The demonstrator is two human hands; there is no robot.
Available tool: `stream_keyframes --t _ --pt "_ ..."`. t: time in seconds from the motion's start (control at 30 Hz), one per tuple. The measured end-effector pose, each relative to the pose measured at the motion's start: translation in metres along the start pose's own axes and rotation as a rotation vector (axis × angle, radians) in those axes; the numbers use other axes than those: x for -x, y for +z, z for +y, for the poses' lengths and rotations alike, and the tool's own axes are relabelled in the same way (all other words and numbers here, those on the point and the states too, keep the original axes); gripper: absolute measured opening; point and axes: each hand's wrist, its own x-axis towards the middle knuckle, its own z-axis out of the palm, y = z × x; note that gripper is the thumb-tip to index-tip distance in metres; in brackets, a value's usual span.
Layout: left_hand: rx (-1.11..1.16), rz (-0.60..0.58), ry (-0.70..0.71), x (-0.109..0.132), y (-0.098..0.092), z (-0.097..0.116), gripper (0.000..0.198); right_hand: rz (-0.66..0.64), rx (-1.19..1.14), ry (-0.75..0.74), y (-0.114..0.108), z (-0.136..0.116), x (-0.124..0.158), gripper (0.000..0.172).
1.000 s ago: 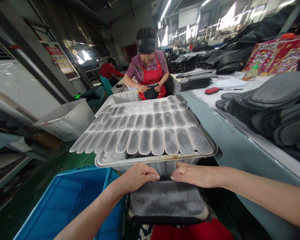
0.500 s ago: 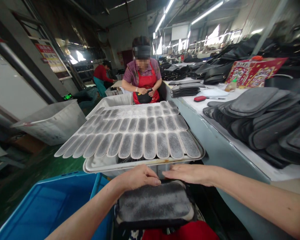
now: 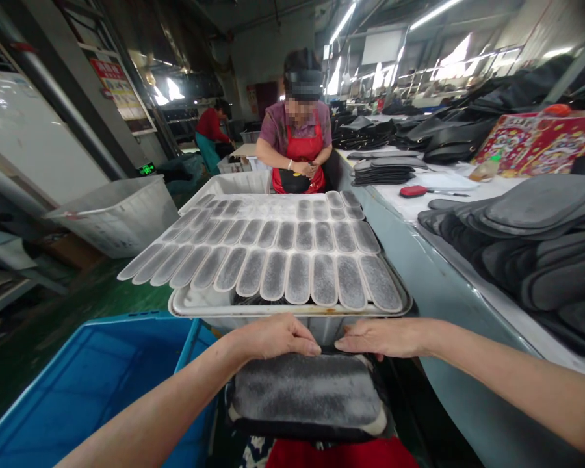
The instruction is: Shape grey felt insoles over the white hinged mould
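Lying across my lap is a black bag piece point(image 3: 307, 390) with a long, rounded, grey-dusted panel on top and pale corners. My left hand point(image 3: 279, 338) is closed on its far edge, left of the middle, thumb on top and fingers curled over. Right of the middle, my right hand point(image 3: 385, 337) pinches the same far edge, its fingers partly hidden beneath. A narrow gap separates the two hands. Just beyond them, rows of oval grey panels point(image 3: 298, 279) with pale borders lie on a board over a white bin point(image 3: 199, 305).
A blue crate point(image 3: 107, 390) stands at my left, and a white tub point(image 3: 121, 214) farther back. To the right runs a worktable point(image 3: 419, 240) with stacked dark panels point(image 3: 556, 234) and a red-handled tool point(image 3: 414, 191). A person in a red apron point(image 3: 303, 153) works opposite.
My right hand has gone from lying flat with straight fingers to curling over the far edge. My left hand keeps its hold. The view has shifted slightly left.
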Motion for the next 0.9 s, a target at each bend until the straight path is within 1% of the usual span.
stream_keyframes --t 0.1,0.23,0.33,0.47,0.6,0.7,0.8,0.9 --pt "-0.008 -0.015 -0.003 0.001 0.000 -0.001 0.027 -0.024 0.097 -0.097 -0.002 -0.004 -0.001 0.054" --pt "-0.031 -0.014 0.020 -0.001 -0.001 -0.007 0.030 0.079 0.197 -0.180 0.004 -0.012 0.005 0.049" --pt "-0.056 0.002 0.048 -0.003 -0.001 -0.015 0.029 0.123 0.211 -0.198 0.010 -0.016 0.006 0.054" --pt "-0.057 0.021 0.055 -0.003 0.002 -0.020 0.028 0.087 0.192 -0.219 0.012 -0.019 -0.004 0.059" --pt "-0.021 0.023 0.041 -0.001 0.002 -0.017 0.022 0.043 0.149 -0.217 0.012 -0.019 -0.013 0.056" --pt "0.014 0.003 -0.005 0.006 -0.011 -0.020 0.021 0.044 0.120 -0.195 0.012 -0.016 -0.015 0.053" --pt "0.085 -0.025 -0.079 0.026 -0.032 -0.035 0.020 0.045 0.108 -0.200 0.011 -0.012 -0.014 0.053" --pt "0.185 -0.046 -0.163 0.051 -0.045 -0.051 0.033 0.015 0.085 -0.211 0.008 -0.015 -0.013 0.051"
